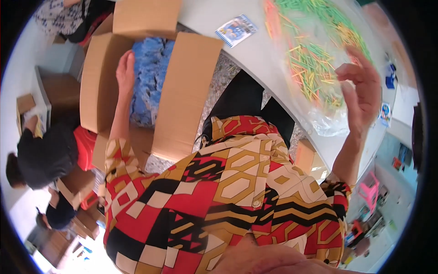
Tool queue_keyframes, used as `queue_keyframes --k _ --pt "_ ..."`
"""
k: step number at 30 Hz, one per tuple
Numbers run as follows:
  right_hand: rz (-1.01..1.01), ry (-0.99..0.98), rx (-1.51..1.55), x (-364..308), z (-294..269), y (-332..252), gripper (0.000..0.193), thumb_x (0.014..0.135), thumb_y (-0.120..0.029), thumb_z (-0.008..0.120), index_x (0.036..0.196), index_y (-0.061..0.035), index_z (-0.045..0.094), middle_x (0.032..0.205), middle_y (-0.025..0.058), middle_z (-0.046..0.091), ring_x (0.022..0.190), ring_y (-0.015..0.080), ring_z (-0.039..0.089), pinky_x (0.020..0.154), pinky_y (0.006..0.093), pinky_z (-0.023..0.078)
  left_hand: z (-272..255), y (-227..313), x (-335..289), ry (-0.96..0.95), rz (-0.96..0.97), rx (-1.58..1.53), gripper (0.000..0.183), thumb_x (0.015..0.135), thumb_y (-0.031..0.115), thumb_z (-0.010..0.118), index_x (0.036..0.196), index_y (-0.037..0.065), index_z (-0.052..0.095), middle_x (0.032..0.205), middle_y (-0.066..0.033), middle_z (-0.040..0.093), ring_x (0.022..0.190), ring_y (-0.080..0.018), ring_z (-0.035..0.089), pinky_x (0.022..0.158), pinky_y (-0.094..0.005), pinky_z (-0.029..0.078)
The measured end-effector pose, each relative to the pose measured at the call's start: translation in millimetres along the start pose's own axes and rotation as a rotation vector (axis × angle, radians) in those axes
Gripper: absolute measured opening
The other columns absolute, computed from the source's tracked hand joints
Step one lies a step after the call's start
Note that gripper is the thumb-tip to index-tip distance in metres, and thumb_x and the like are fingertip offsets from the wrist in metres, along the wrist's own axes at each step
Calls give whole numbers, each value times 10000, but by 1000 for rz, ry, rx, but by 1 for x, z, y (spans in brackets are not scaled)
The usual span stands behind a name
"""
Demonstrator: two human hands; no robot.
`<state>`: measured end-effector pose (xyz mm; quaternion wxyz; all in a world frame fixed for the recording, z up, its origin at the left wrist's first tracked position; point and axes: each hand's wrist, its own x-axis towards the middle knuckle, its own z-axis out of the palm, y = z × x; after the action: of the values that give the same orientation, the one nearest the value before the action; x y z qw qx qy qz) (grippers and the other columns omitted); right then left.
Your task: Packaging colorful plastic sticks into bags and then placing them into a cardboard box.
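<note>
My left hand point(125, 73) reaches into an open cardboard box point(188, 91), its fingers stretched out and nothing visibly held. Beside it, many blue-and-white packets point(151, 77) are packed tightly in the box. On the right, my right hand point(362, 91) hovers over the table with bent fingers, the thumb apart from them; no held thing shows. Below and left of that hand lie thin green, yellow and orange sticks point(312, 68) in loose heaps on a clear plastic sheet point(326, 122). A single flat blue-and-white packet point(236, 30) rests on the table, apart from both hands.
The white table point(200, 18) runs along the far side and right. Another small packet point(385, 114) lies near its right edge. At left, a person in dark clothes point(48, 148) sits by a red chair point(84, 148) among cardboard boxes point(75, 185). A pink stool point(369, 192) stands at right.
</note>
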<state>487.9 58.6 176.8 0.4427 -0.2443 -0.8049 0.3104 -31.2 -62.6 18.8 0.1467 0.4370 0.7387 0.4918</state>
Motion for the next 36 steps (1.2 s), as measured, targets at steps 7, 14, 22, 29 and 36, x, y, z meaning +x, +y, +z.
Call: queue_keyframes --k 7,14,22,29,36 --pt "-294 102 -113 -5 -47 -47 496 820 -184 609 1248 -7 429 1249 194 494 903 237 588 811 338 470 43 223 -7 -77 871 -384 332 916 125 480 1194 -57 475 1162 -195 557 1094 -287 545 970 -406 401" --pt "-564 89 -155 -14 -78 -55 440 847 -231 563 1191 29 480 1217 225 503 927 330 591 829 390 469 73 309 -9 175 1006 -306 433 909 288 453 1170 -53 511 1100 -232 583 1038 -359 569 909 -446 453" --pt "237 135 -60 -43 -3 11 272 839 -5 563 1111 -27 567 1182 91 563 906 124 574 804 264 459 198 153 62 -469 435 649 672 713 546 646 1088 -6 561 1120 -167 585 1041 -270 559 848 -387 450" --pt "382 -63 -19 -82 49 36 186 787 37 601 968 0 617 911 66 627 724 130 558 680 249 458 226 128 57 -555 398 896 760 662 538 697 1172 4 520 1086 -173 595 1028 -284 568 862 -368 444" --pt "386 -44 45 -82 63 38 189 781 44 599 964 -1 618 877 60 624 709 128 556 663 248 456 218 123 64 -682 170 698 587 581 440 762 955 28 578 876 -123 642 823 -251 624 720 -351 479"
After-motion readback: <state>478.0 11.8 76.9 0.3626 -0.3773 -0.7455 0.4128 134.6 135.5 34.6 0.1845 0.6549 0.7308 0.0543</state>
